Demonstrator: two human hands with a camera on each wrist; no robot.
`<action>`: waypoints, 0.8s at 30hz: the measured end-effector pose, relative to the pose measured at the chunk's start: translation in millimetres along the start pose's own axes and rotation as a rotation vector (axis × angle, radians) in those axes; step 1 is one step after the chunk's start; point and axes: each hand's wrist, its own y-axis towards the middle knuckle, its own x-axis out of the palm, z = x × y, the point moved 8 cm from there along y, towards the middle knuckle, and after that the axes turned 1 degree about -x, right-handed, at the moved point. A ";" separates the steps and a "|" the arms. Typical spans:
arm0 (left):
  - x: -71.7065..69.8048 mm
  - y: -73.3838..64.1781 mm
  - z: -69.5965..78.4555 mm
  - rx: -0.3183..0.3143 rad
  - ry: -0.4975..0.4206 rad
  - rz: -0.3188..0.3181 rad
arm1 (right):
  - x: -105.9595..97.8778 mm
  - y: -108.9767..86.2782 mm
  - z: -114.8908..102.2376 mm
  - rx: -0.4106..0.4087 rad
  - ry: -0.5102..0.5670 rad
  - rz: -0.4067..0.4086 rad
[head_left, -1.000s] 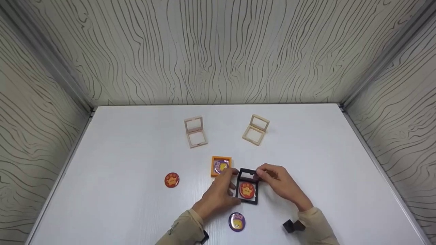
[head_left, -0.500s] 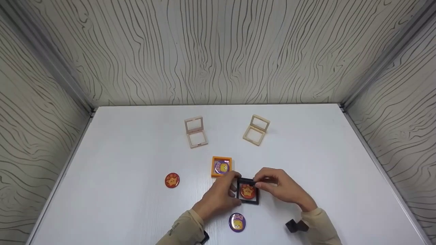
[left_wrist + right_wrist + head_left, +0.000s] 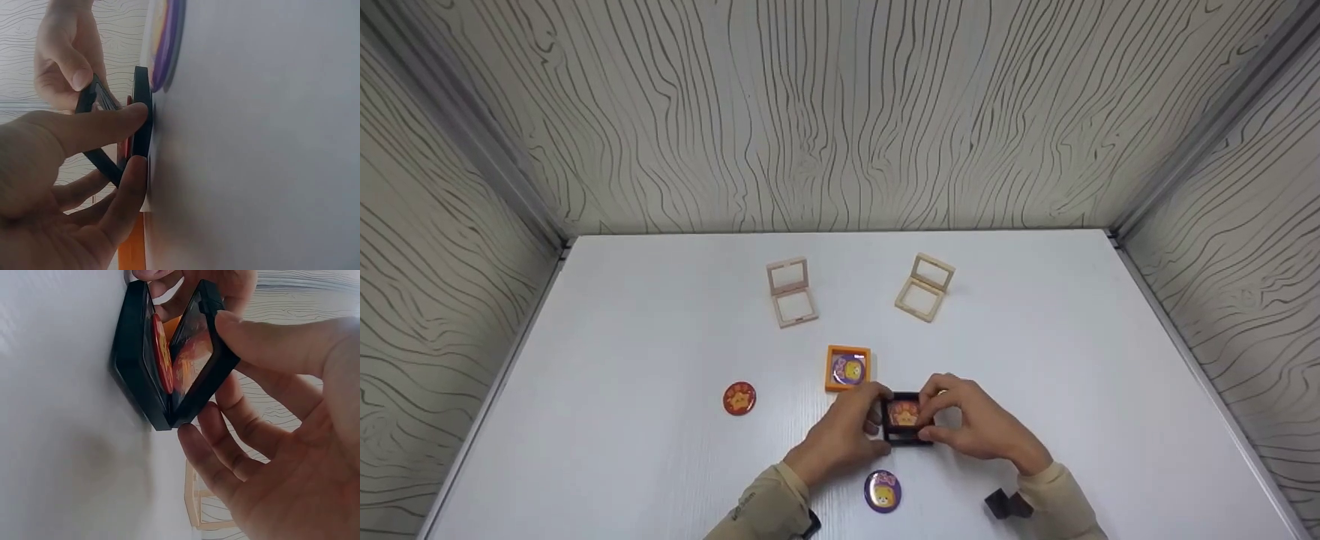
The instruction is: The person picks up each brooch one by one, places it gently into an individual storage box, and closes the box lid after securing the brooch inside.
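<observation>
Pinching the base of the black case (image 3: 132,360) on the white bench (image 3: 645,330), your left hand (image 3: 840,435) has thumb and fingers at its side; your right hand (image 3: 979,421) pinches the lid's rim. Case: square, hinged, clear-windowed lid partway open. Red star badge (image 3: 163,354) sits inside, its red showing in the window. Orange case (image 3: 831,369), purple badge within, lies just beside your left fingers. Loose purple badge (image 3: 883,491) between your forearms; loose red badge (image 3: 739,398) farther left. Pinkish case (image 3: 789,288) and tan case (image 3: 928,284) stand open at the back. Dark block (image 3: 997,504) near your right sleeve (image 3: 1059,502). Obstruction: your right fingers cover the black case's right edge, head view.
</observation>
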 end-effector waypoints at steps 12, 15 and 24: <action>2.0 -0.9 -0.2 -0.035 0.016 -0.028 | 13.3 0.7 9.2 0.042 -0.057 -0.080; 2.2 -1.9 -0.3 -0.037 0.017 -0.034 | 13.3 1.4 8.0 0.019 -0.050 -0.079; 1.2 -1.2 -1.7 -0.042 0.004 -0.030 | 13.2 1.9 8.2 0.034 -0.080 -0.107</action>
